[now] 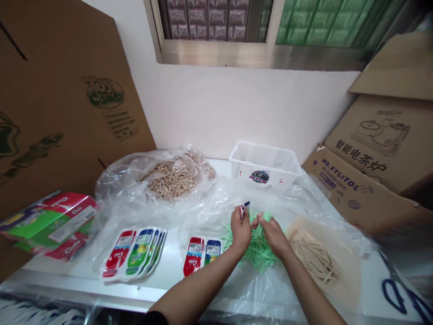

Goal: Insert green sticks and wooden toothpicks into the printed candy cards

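Observation:
My left hand point(241, 231) is closed around a small printed packet point(245, 208), whose red, white and dark blue end sticks out above the fingers. Close beside it, my right hand point(274, 234) pinches pale green plastic sticks point(265, 217). Both hands are over a loose pile of the same green sticks point(260, 256) on clear plastic film. Left of my left forearm lie a red cola packet and a blue-green packet point(194, 256), partly covered by the arm. A fanned stack of joined red and green packets point(140, 253) lies farther left.
Brown sticks point(172, 178) fill a clear bag at the back. A white plastic basket point(264, 162) stands by the wall. Pale flat sticks point(314, 255) lie at right, near blue-handled scissors point(394, 295). Colourful packaging point(61, 223) and cardboard boxes point(358, 180) flank the table.

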### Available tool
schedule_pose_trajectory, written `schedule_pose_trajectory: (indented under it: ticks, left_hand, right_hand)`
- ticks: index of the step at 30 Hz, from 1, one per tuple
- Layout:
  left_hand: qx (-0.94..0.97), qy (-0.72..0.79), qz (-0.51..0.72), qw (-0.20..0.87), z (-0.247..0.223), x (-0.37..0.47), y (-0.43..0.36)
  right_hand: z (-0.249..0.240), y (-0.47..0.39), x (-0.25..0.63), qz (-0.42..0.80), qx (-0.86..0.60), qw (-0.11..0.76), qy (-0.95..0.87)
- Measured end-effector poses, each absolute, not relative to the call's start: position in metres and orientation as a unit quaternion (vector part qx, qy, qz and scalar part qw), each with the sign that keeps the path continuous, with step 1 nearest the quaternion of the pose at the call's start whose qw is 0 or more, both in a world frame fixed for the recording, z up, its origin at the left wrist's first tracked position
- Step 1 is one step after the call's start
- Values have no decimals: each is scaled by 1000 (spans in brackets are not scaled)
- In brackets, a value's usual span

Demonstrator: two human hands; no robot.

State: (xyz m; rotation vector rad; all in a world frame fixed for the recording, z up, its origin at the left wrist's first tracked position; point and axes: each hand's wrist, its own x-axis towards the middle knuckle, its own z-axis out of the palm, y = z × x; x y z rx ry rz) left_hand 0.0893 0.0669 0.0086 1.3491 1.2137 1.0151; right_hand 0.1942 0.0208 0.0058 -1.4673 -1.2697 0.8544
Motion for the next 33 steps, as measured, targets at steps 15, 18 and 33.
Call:
schedule_pose_trajectory:
  ticks: [15, 18, 33]
  left_hand:
    - [409, 437, 568, 565, -3, 92, 64]
    - [432, 431, 560, 560, 1, 93, 62]
    - [612, 383, 374, 582, 14, 30, 43]
  right_hand:
    - [-3, -12, 181, 252, -672, 404, -567]
    - [10, -17, 183, 105, -693, 209, -682]
    - [74, -31, 203, 328, -641, 213, -661]
